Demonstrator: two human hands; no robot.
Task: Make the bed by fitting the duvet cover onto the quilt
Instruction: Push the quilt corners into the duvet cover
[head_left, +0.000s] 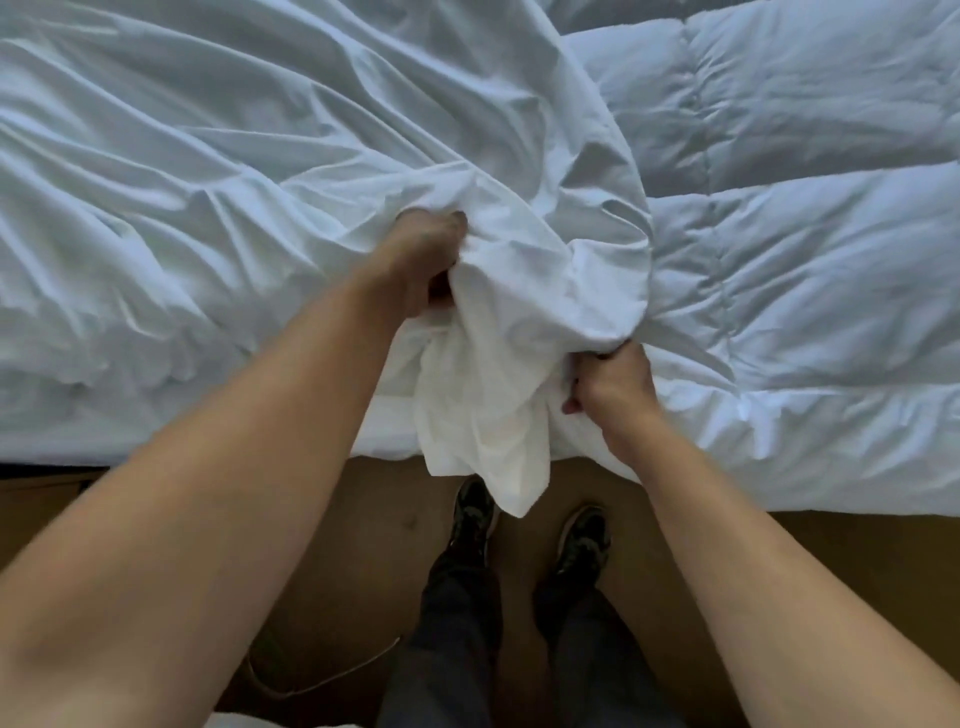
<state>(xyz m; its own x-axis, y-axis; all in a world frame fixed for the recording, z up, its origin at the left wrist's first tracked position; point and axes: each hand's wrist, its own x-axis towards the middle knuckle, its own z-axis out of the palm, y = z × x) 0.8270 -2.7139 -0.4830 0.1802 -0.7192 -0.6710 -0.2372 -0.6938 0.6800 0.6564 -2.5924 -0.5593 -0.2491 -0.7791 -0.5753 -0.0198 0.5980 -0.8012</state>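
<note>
White crumpled duvet cover bunched in left hand, right hand gripping puffy quilt

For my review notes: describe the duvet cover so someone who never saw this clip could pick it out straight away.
Start at the bed, which fills the upper part of the view. The duvet cover is the smooth, thin, creased white sheet spread over its left side, bunched at the near edge where the left hand and right hand grip it. The quilt on the right is puffy and stitched into panels.

Brown wooden floor below the bed edge, a thin cord lying on it
</note>
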